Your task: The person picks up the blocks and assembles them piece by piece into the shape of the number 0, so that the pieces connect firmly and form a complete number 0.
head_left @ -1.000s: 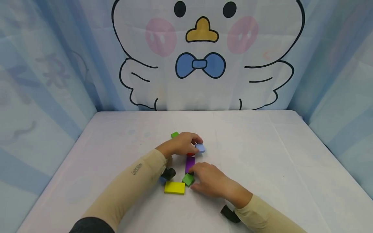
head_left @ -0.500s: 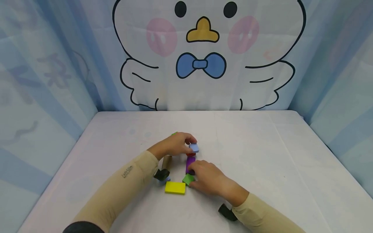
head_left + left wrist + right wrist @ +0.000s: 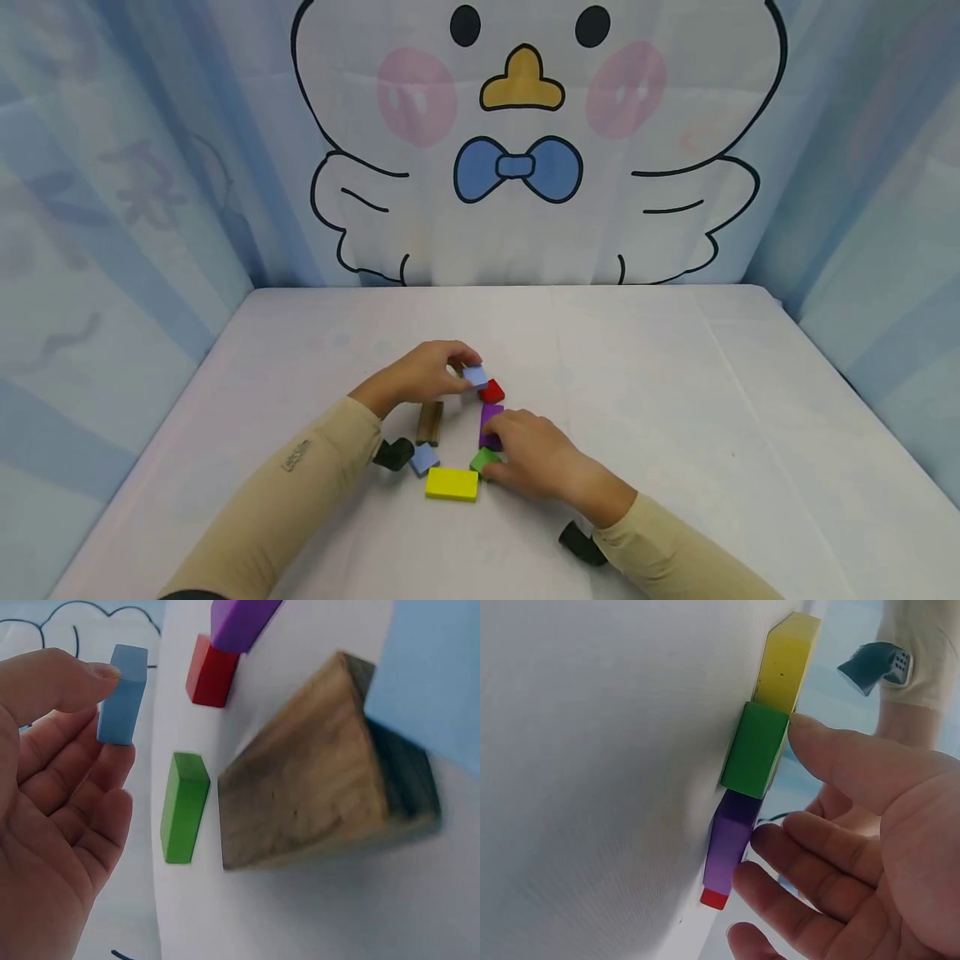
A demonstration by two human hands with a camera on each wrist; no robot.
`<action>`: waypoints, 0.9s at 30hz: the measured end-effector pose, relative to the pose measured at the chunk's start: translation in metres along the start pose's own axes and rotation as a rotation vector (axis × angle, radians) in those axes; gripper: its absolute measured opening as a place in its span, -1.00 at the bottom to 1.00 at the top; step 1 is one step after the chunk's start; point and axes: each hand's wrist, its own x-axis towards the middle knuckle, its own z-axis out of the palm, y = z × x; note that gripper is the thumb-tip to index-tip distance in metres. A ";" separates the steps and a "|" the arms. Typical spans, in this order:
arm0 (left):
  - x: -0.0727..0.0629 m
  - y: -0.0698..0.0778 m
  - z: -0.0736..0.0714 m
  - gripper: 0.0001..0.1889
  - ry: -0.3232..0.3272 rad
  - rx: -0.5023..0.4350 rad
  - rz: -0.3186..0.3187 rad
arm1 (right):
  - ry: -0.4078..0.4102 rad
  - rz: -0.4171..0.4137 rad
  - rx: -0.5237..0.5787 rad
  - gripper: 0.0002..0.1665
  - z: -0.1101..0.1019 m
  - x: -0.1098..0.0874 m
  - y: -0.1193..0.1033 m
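Note:
My left hand (image 3: 416, 371) pinches a small light blue block (image 3: 124, 697) between thumb and fingers, held up at the far end of a ring of blocks. Just right of it lies a red block (image 3: 492, 391); a far green block (image 3: 184, 808) is mostly hidden behind the hand in the head view. My right hand (image 3: 543, 458) rests beside the ring's right side, fingers loosely bent. Its thumb tip is right at the near green block (image 3: 755, 748), and its fingertips are by the purple block (image 3: 491, 423).
A yellow block (image 3: 452, 484) forms the near side of the ring. On the left lie a second light blue block (image 3: 424, 459) and a brown wooden block (image 3: 430, 423). The white table (image 3: 675, 417) ends at a cartoon-printed curtain (image 3: 525, 233).
My left hand has moved left with the light blue block, uncovering the red, brown and second light blue blocks. My right hand has stayed nearly still.

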 end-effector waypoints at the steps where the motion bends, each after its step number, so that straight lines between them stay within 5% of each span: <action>1: -0.001 -0.002 -0.001 -0.62 0.003 -0.001 -0.005 | -0.002 0.006 0.002 -0.55 0.000 0.000 0.000; 27: -0.015 -0.035 -0.014 -0.60 0.024 -0.025 -0.087 | -0.023 0.049 -0.008 -0.50 0.000 0.001 -0.003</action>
